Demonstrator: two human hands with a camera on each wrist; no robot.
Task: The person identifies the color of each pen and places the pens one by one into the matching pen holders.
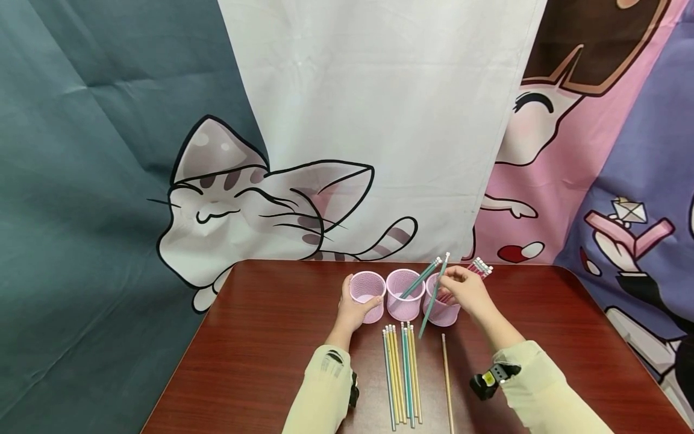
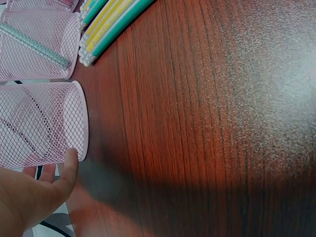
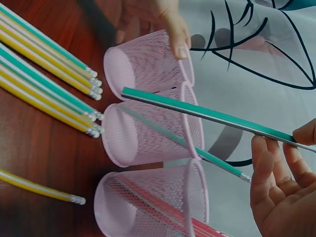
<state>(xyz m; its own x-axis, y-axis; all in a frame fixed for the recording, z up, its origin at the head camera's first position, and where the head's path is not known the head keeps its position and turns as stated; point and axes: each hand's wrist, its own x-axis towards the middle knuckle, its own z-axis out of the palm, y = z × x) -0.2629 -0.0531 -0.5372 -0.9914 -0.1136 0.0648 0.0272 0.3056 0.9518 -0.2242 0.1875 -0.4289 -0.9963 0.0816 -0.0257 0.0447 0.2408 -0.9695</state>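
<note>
Three pink mesh cups stand in a row. My left hand (image 1: 352,310) holds the left cup (image 1: 375,314), thumb on its near side and fingers round its outer side. A green striped pencil (image 3: 197,112) is pinched by my right hand (image 1: 467,292); it slants, white eraser end up, in front of the gap between the middle and right cups. Green pencils (image 1: 420,279) lean in the middle cup (image 1: 403,308). The right cup (image 1: 443,315) contains several red pencils (image 1: 482,269), partly hidden by the right hand. No pencil shows inside the left cup.
Two groups of yellow and green pencils, a left group (image 1: 393,377) and a right group (image 1: 410,377), lie before the cups on the brown table (image 1: 260,349). A single yellow pencil (image 1: 447,380) lies to their right. A printed curtain (image 1: 390,120) hangs behind the table.
</note>
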